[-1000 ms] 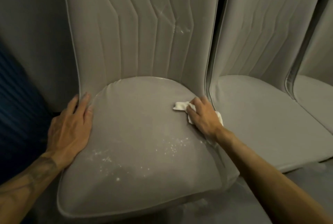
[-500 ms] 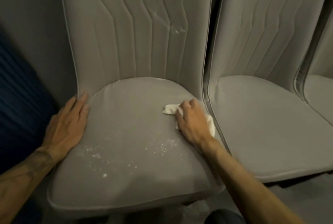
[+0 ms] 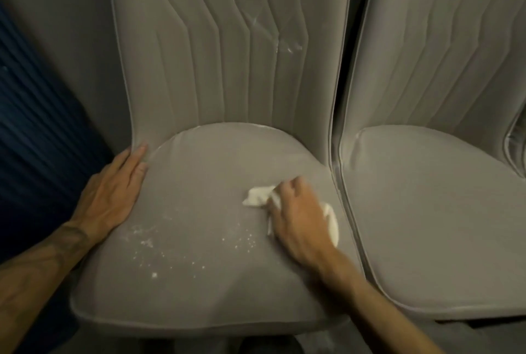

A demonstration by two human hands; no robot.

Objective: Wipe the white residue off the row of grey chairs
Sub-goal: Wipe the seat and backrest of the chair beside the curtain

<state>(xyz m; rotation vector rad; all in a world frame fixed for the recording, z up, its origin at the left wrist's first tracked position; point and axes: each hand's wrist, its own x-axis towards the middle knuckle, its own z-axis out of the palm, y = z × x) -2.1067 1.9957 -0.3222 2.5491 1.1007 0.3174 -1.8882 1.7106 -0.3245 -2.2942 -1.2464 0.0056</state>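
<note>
The right hand (image 3: 299, 219) rests on the seat (image 3: 213, 160) of a grey chair. Its fingers are bent over a white cloth (image 3: 257, 197), holding it and pushing it down. A bit of cloth pokes out past the fingertips, and more shows by the little-finger side. It looks bunched up like that so the hand can rub hard without the cloth slipping away.

The white specks (image 3: 176, 245) lie on the thumb side of this hand, a bit back toward the wrist. They spread across to near the heel of the left hand (image 3: 113, 199). I think the cloth has to go that way next.

The left hand is open and flat, fingers straight and close together. It lies on the edge of the seat, fingertips up where the seat meets the chair back (image 3: 176, 54). It seems to be there to keep the chair from sliding and to lean on.

More white marks (image 3: 281, 46) sit on the chair back, well above the right hand's fingertips. The next chair (image 3: 427, 211) is just beside its little finger. A lot looks left to wipe.
</note>
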